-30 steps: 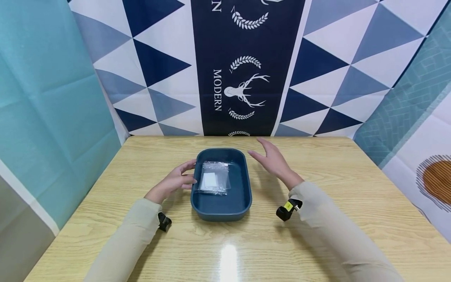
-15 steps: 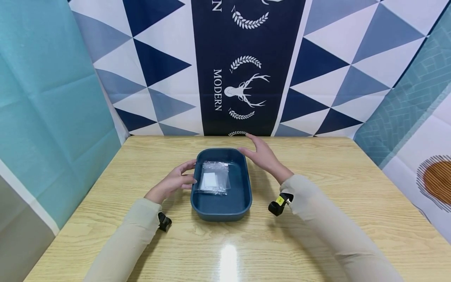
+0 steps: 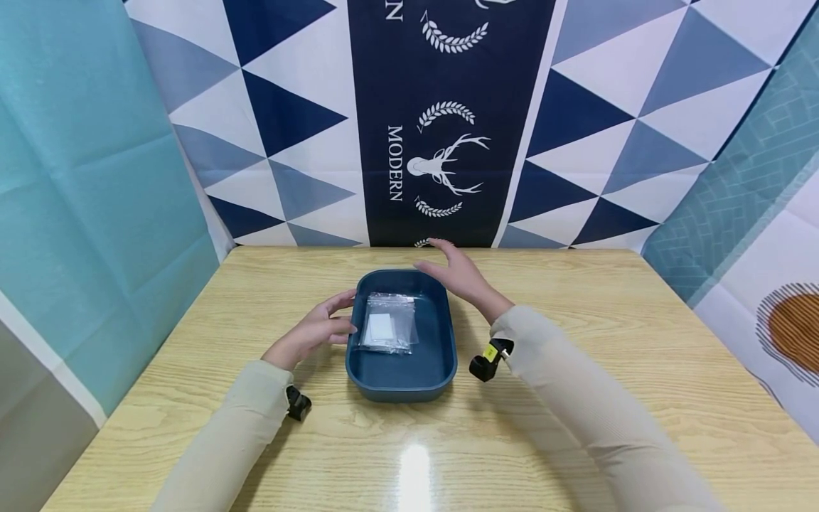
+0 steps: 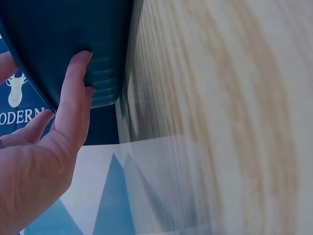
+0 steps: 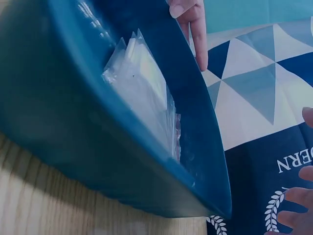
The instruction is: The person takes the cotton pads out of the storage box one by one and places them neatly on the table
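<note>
A dark blue rectangular plastic bin (image 3: 404,392) stands on the table, with several clear zip bags (image 3: 403,323) lying flat inside toward its left. A white piece (image 3: 382,327) shows in the top bag. My left hand (image 3: 311,332) is at the bin's left side, fingers spread and fairly straight, with fingertips at its rim and outer wall; the left wrist view shows a finger (image 4: 73,93) against that wall. Over the bin's far right corner hovers my right hand (image 3: 463,277), its thumb and fingers apart and holding nothing. In the right wrist view its fingertips (image 5: 298,196) stay clear of the bin.
The light wood-grain table (image 3: 224,299) runs back to a patterned cloth (image 3: 435,171) hanging behind it. More cloth hangs at the left (image 3: 109,178) and right (image 3: 736,206). Black wrist cameras (image 3: 484,368) sit on both forearms.
My right hand has moved left, from beside the bin to over its far right corner. The left hand, the bin and the bags have stayed in place.
</note>
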`<state>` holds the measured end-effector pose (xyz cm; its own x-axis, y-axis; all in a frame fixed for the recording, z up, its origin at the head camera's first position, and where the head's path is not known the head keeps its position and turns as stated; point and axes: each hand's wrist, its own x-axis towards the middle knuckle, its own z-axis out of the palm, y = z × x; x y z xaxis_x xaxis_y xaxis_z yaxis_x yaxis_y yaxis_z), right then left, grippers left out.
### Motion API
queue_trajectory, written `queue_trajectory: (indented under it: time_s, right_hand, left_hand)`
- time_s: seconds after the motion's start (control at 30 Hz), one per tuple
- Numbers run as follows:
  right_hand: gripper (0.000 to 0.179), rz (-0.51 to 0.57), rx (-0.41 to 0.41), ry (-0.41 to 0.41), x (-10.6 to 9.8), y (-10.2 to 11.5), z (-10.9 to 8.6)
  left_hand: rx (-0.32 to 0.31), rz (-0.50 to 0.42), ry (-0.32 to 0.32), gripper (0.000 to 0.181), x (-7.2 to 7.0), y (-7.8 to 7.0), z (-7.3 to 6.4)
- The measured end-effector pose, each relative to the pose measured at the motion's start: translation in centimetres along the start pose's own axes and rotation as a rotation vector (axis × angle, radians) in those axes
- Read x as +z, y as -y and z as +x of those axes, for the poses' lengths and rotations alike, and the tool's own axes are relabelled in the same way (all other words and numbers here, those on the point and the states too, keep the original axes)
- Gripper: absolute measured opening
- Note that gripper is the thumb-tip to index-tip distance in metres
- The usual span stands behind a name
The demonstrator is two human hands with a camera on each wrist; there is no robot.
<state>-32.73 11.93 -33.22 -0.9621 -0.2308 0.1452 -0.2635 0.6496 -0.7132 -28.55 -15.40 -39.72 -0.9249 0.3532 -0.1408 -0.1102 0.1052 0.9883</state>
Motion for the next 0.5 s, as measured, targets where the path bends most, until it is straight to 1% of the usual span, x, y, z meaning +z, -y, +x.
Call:
queue_trajectory:
  time_s: [0.1, 0.3, 0.5]
  right_hand:
    - [0.073, 0.054, 0.014, 0.025, 0.3, 0.1, 0.4]
    - [0.067, 0.165, 0.008, 0.053, 1.2, 0.5, 1.2]
    - [0.064, 0.235, 0.028, 0.037, 2.2, 0.8, 1.8]
  left_hand:
    - [-0.002, -0.007, -0.001, 0.076, 0.0, 0.0, 0.0]
    - [0.001, -0.008, -0.004, 0.075, 0.0, -0.1, -0.1]
    - [-0.001, -0.002, -0.006, 0.075, 0.1, 0.0, -0.1]
